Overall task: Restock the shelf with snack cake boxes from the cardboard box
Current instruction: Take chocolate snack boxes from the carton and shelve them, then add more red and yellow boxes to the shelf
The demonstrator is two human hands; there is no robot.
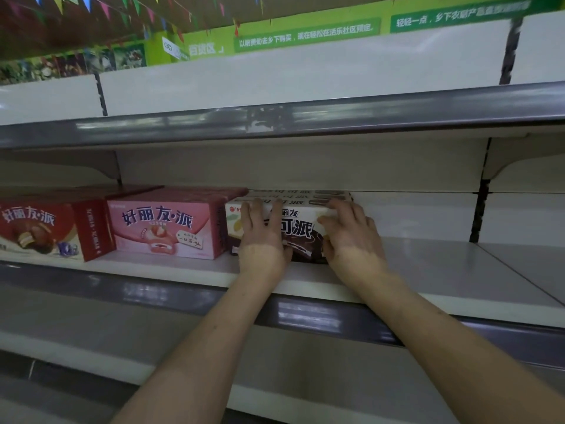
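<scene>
A white and brown snack cake box (301, 228) stands on the middle shelf (428, 270), right of a pink snack cake box (171, 228) and a red snack cake box (52, 231). My left hand (263, 237) lies flat on the box's front, fingers straight and reaching over its top edge. My right hand (351, 234) grips the box's right end, fingers curled over the top corner and thumb low on the front. The cardboard box is out of view.
The shelf stretches bare to the right of the white box. An upper shelf (275, 120) with a grey front rail hangs close above the boxes. A lower shelf (91, 332) lies below. Green signs and coloured bunting hang overhead.
</scene>
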